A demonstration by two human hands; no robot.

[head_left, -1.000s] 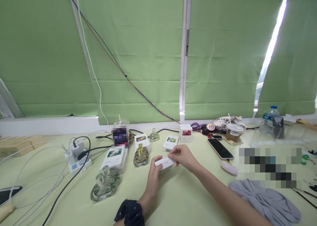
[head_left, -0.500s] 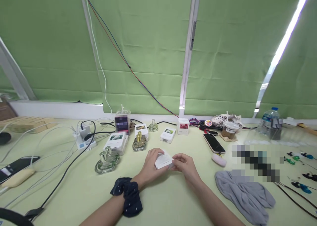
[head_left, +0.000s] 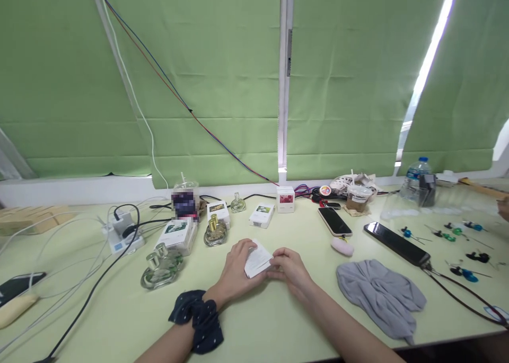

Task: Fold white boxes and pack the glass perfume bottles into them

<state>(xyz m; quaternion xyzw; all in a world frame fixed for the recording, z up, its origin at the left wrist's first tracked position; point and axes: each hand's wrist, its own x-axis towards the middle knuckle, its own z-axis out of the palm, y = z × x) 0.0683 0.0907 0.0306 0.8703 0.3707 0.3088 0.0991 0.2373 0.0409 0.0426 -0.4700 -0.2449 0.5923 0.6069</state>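
Observation:
Between my hands is a small white box (head_left: 257,258) with faint print on top, held low over the table. My left hand (head_left: 237,267) wraps round its left side, thumb along the near edge. At the box's right edge, my right hand (head_left: 289,267) pinches with bent fingers; the fingertips are partly hidden. Beyond them lie a white box with a green picture (head_left: 261,215) and an upright white box with a red picture (head_left: 285,199). To the left stand glass perfume bottles with gold caps (head_left: 215,231) and silver caps (head_left: 162,267), beside more white boxes (head_left: 177,234).
On the right are a phone (head_left: 334,221), a pink object (head_left: 342,247), a grey cloth (head_left: 379,296) and a black phone on a cord (head_left: 397,243). Cables and a power strip (head_left: 123,235) spread over the left. A small clear bottle (head_left: 238,202) stands at the back.
The view has turned to the right, so things sit further left in the picture. Both hands keep hold of the white box, which now shows its top more squarely.

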